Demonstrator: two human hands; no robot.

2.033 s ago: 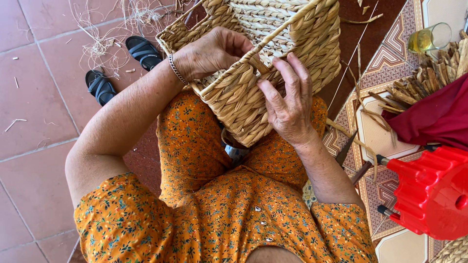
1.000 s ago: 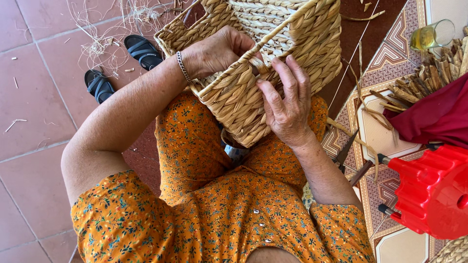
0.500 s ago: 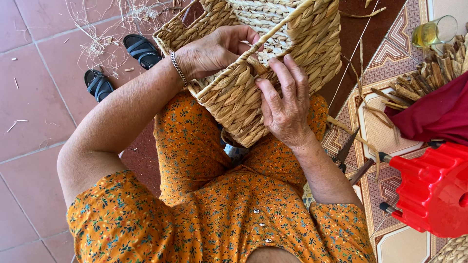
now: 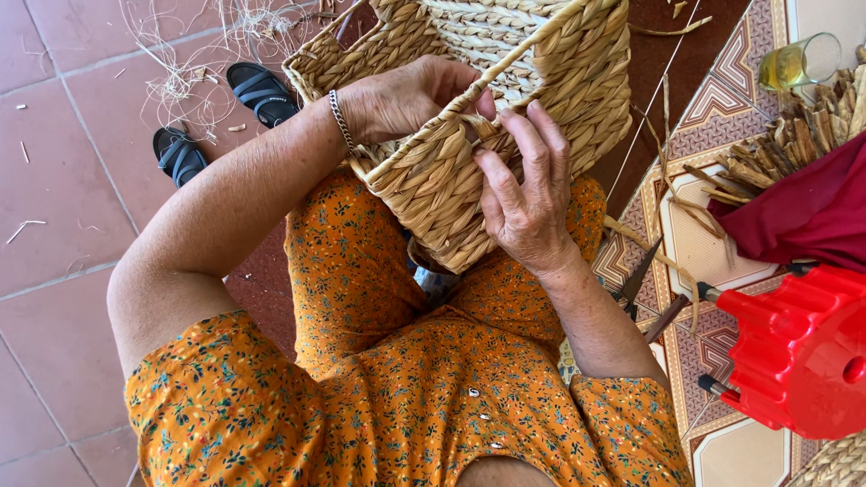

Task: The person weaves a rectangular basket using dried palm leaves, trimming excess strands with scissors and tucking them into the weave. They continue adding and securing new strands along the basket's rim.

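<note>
Red-tiled floor (image 4: 54, 207), hands on woven basket (image 4: 541, 63)

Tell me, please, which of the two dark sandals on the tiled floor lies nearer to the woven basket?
The upper sandal, just left of the basket's corner; the other sandal lies lower and further left.

1. Floor: reddish-brown square tiles (image 4: 63, 225) with pale grout lines, left of the hands, in even daylight.
2. Loose straw fibres (image 4: 180, 63) scattered on the tiles, up and left of the hands.
3. Pair of dark sandals (image 4: 221, 117) just below the fibres.
4. Patterned floor tiles (image 4: 713, 117) to the right of the hands.
5. Red plastic stool (image 4: 803, 352), lower right.
6. Drinking glass (image 4: 798, 61) of yellowish liquid, upper right.
7. Dried reed bundle (image 4: 794, 144) under dark red cloth (image 4: 812, 216).
</note>
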